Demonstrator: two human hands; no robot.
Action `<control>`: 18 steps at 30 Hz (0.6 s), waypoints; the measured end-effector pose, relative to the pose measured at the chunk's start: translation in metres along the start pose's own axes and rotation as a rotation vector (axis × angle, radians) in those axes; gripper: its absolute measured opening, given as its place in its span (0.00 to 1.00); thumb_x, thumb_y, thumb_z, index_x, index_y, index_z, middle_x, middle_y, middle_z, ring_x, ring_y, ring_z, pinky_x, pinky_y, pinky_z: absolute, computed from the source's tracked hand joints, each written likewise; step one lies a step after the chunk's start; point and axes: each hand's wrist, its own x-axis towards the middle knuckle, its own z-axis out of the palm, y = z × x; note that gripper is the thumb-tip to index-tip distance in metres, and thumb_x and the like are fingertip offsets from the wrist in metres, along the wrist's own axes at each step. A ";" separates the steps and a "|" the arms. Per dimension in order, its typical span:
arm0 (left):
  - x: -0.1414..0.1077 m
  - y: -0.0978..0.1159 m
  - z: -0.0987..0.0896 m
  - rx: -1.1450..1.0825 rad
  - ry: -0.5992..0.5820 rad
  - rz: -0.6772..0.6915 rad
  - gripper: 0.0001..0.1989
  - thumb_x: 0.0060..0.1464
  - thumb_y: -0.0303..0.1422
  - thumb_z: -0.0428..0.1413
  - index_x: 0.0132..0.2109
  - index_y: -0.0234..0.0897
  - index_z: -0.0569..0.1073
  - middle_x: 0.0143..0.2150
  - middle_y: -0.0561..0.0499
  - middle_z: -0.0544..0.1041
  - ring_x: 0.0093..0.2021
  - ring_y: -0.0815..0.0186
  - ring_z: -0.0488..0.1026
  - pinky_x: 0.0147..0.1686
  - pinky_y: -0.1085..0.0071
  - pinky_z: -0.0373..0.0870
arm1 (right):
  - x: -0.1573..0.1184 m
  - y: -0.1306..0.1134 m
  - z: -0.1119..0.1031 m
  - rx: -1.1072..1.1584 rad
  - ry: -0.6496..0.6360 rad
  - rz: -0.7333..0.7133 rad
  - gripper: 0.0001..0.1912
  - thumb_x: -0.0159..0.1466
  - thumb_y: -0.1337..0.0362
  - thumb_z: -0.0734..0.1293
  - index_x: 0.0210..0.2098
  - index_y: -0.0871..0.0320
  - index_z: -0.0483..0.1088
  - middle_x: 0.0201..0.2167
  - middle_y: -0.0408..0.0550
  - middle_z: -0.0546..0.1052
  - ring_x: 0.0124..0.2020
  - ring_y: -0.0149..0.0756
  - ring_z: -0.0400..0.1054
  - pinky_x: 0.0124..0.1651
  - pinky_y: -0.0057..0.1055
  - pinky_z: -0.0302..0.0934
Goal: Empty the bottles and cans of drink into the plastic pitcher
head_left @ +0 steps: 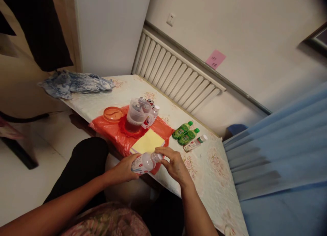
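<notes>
A clear plastic drink bottle point(146, 162) with a white and red label lies tilted above the table's near edge. Wrapped round its body is my left hand point(127, 168). The fingers of my right hand point(174, 163) are closed on the bottle's cap point(158, 156) at its upper right end. Just beyond the bottle sits a stack of yellow paper point(149, 142), on a red plastic bag point(116, 135). A clear plastic pitcher point(138, 114) with liquid at its bottom stands in a red scalloped dish point(129, 130).
Behind the pitcher are several cans point(150, 101) and another bottle point(154, 114). An orange round lid point(113, 113) lies to the left. Green bottles point(187, 136) and a clear bottle point(195, 143) lie to the right. A patterned cloth point(76, 83) hangs over the far left edge.
</notes>
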 end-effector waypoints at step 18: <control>0.003 -0.009 0.005 0.041 0.010 0.053 0.35 0.35 0.29 0.60 0.55 0.35 0.67 0.50 0.46 0.75 0.47 0.55 0.73 0.47 0.63 0.70 | 0.005 -0.009 -0.001 -0.203 -0.078 0.145 0.13 0.63 0.61 0.72 0.46 0.58 0.76 0.39 0.52 0.80 0.39 0.39 0.73 0.44 0.33 0.65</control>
